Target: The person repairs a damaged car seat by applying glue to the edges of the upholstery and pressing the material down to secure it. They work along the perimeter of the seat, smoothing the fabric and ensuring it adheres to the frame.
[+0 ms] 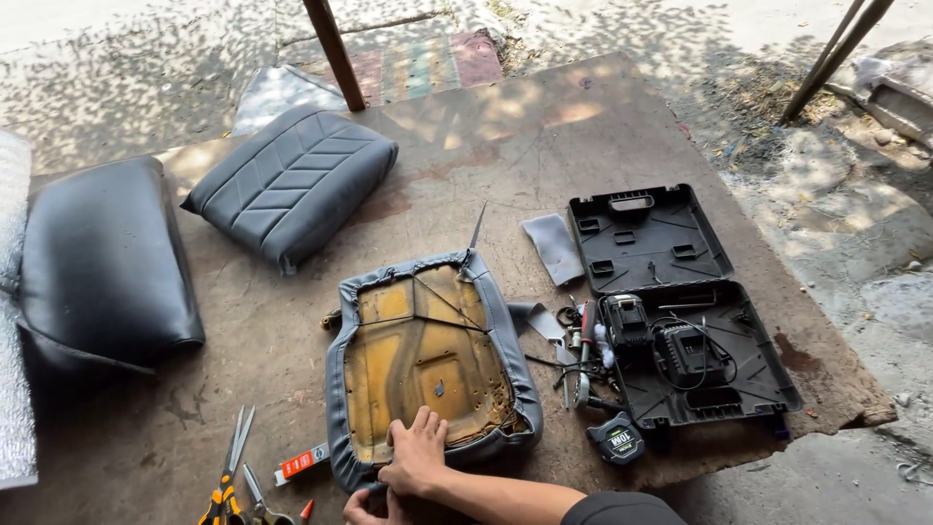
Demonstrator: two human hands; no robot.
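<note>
Currently, an upturned seat cushion (428,365), yellow foam base showing inside a grey vinyl cover, is being pressed at its near edge by the right hand (418,452), fingers spread. Just below the cushion, the left hand (367,506) is being cut off by the frame; its grip cannot be told. Right of the cushion, an open black tool case (680,311) is lying on the counter (544,126).

Left of seat base (428,365): bare board, passable.
Near-left edge: scissors (229,469) obstruct.
Right: loose tools (581,350), tape measure (619,439), open tool case (680,311) block passage.
Far side: grey cushion (292,180).
</note>
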